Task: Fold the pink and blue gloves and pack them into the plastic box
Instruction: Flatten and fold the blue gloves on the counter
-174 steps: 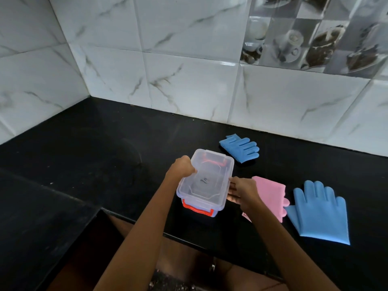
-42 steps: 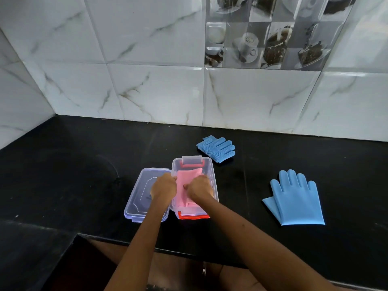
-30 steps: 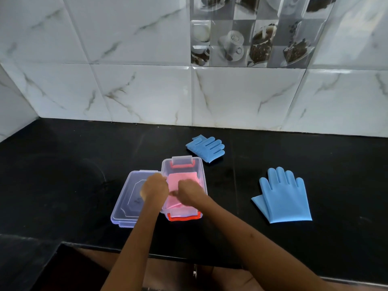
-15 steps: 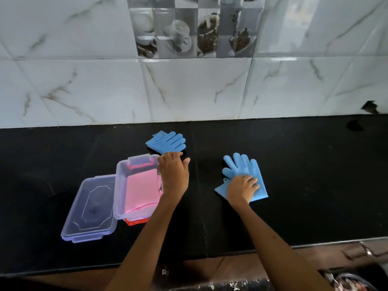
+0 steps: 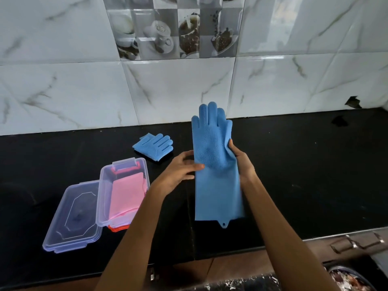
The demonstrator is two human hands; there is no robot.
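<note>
A long blue glove (image 5: 216, 181) hangs unfolded above the black counter, fingers up and cuff down. My right hand (image 5: 241, 162) grips its right edge at the palm. My left hand (image 5: 182, 169) pinches its left edge with the thumb on the bumpy palm. The clear plastic box (image 5: 104, 198) stands open to the left, with the folded pink glove (image 5: 128, 196) lying inside. A second blue glove (image 5: 155, 147) lies folded on the counter behind the box.
The box's clear lid (image 5: 71, 217) lies flat against the box's left side. The black counter (image 5: 304, 175) runs to a white tiled wall (image 5: 178, 89). Below the front edge at the right are drawer handles (image 5: 357, 242) and a bowl of scraps (image 5: 348, 280).
Both hands left the pink glove in the box. My right hand took the flat blue glove off the counter; both hands now hold it up, unfolded to full length.
</note>
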